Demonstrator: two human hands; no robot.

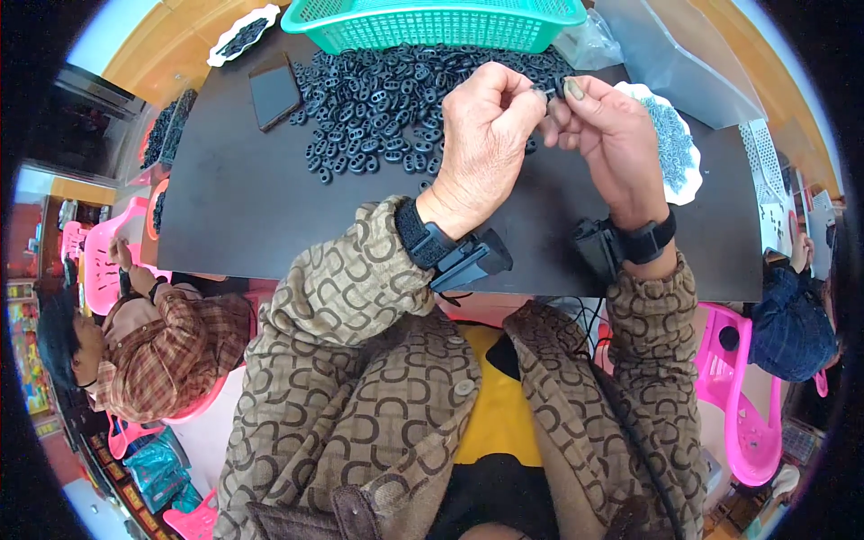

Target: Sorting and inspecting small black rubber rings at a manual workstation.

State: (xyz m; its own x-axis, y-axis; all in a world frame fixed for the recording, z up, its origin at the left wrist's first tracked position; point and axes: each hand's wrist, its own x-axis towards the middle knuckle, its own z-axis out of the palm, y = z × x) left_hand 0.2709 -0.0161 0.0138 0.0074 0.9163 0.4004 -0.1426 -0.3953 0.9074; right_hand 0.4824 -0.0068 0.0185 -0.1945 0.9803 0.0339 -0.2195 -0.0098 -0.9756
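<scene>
My left hand (486, 144) is closed in a pinch above the pile of small black two-hole pieces (382, 112). A small greyish thing shows at its fingertips, too small to name. Right beside it my right hand (616, 135) pinches a small black piece (560, 87) between thumb and forefinger. The fingertips of both hands nearly meet. A scalloped white dish (691, 178) filled with tiny silvery metal parts (669, 135) stands by my right hand, partly hidden behind it.
A green plastic basket (432, 31) stands at the far edge of the dark table (243, 207). A phone (274, 93) lies left of the pile. At far left is a white dish (225, 56) of black parts; at far right, a clear bin (679, 58). Co-workers sit on both sides.
</scene>
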